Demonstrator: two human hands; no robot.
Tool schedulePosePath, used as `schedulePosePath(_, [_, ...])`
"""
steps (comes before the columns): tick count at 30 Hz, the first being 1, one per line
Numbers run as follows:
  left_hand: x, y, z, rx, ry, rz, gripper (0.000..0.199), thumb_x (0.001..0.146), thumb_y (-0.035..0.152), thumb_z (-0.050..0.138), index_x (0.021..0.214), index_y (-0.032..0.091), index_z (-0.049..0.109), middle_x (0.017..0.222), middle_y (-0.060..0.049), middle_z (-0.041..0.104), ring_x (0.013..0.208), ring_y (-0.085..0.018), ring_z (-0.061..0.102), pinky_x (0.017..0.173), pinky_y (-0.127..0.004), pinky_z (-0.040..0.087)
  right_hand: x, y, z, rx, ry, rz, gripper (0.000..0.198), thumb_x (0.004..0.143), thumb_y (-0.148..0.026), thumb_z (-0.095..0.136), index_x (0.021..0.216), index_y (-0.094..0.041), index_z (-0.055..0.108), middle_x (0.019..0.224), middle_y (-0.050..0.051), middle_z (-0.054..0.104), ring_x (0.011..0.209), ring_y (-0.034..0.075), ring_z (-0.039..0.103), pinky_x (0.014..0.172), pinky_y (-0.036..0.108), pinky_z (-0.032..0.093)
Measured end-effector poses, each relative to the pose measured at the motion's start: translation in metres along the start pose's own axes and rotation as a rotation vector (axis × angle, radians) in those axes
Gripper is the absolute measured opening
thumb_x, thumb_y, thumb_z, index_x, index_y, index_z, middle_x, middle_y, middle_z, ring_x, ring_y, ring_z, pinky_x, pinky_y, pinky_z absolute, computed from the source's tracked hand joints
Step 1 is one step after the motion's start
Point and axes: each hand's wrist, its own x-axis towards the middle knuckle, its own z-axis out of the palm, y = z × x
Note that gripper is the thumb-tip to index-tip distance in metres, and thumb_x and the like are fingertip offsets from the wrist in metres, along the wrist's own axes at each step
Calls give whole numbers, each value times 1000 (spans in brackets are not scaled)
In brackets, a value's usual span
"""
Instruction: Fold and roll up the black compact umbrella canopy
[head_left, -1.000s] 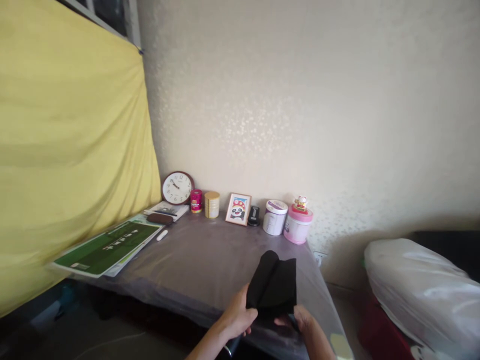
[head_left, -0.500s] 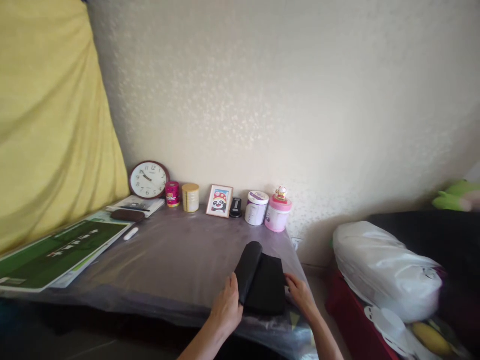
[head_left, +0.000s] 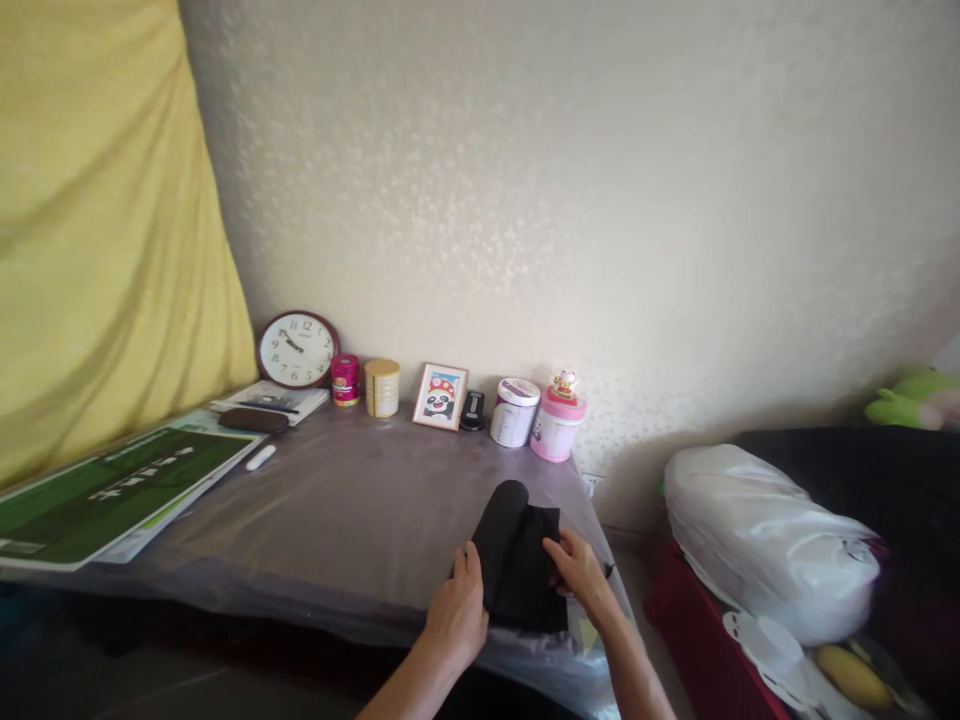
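Observation:
A black folded piece of soft material [head_left: 529, 575] lies at the front right corner of the table; I cannot make out its exact kind. Its left part forms a thick rounded roll, while the right part is flat. My left hand [head_left: 459, 605] grips the roll from the left side, thumb hidden. Over the flat part, my right hand [head_left: 577, 570] has its fingers closed on the right edge. A small dark tip pokes out just right of that hand.
Along the wall stand a clock [head_left: 298, 349], a pink can [head_left: 346, 380], a yellow-lidded can [head_left: 382, 389], a framed panda picture [head_left: 440, 397] and two tubs [head_left: 514, 412]. A green board [head_left: 127, 490] lies left. Beyond the table's right edge sits a white plastic bag [head_left: 769, 540].
My right hand has moved left and up, from the outer right edge onto the flat part of the black material. My left hand keeps its hold.

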Motion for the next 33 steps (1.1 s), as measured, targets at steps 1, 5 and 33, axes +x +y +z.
schedulePosePath(1, [0,0,0,2,1,2,79,68,4,48,140,7,16,143,-21,27,103,-26,59,84,-30,45,0,-3,1,69,-34,-8,26,68,-39,57,83,-18,61,54,-1,55,43,15,52,38,26,40])
schedulePosePath(5, [-1,2,1,8,4,10,80,66,5,46,139,5,14,143,-24,25,103,-28,59,84,-34,47,3,-19,12,305,-122,-173,22,67,-41,59,72,-19,57,55,-1,53,47,13,49,39,24,36])
schedulePosePath(33, [-21,-16,3,-14,219,217,50,76,25,48,125,18,42,136,-13,40,124,-29,40,103,-41,34,25,-27,80,-151,-240,-435,22,85,-30,41,83,-21,60,73,1,71,66,13,63,63,23,45])
